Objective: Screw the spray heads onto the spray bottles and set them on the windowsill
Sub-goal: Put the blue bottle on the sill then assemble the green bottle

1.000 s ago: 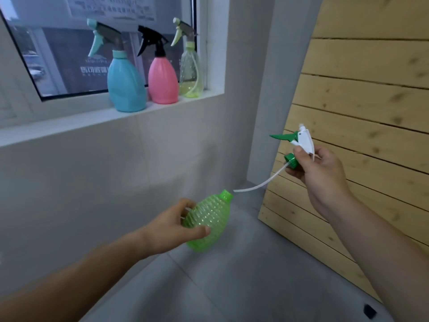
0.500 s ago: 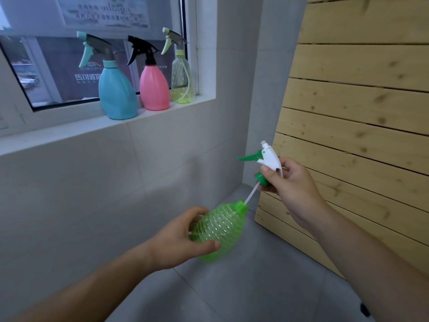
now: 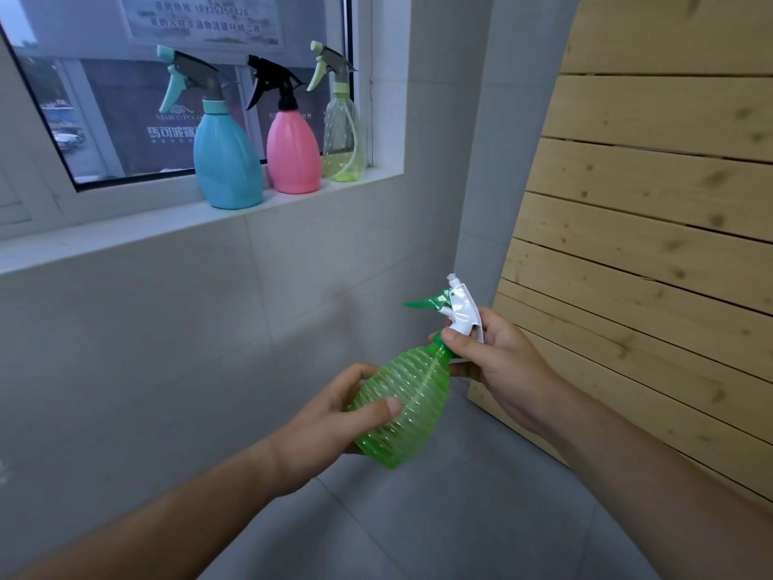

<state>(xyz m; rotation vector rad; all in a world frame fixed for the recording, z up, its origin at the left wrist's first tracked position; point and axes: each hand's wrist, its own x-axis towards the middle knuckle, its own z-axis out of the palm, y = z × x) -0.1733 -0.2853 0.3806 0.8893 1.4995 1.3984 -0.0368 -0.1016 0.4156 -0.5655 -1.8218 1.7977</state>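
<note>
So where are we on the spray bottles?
Done: blue bottle, pink bottle and pale bottle stand capped on the windowsill. In hand: left hand holds the green bottle; right hand holds the white spray head on its neck. Left: screw tight, set it there.

Soft, dim daylight admitted through window (image 3: 175, 98) at upper left; faint shadows cast; edges bowed by wide-angle lens; slight softness throughout.

Bare tiled room corner beside a street window.
Pale wall tiles (image 3: 167, 349) and grey floor tiles (image 3: 460, 521) are meeting a wooden slat panel (image 3: 652, 244); three spray bottles (image 3: 293, 157) are standing at the windowsill's (image 3: 125, 240) right end, a parked car (image 3: 67, 138) showing outside.
</note>
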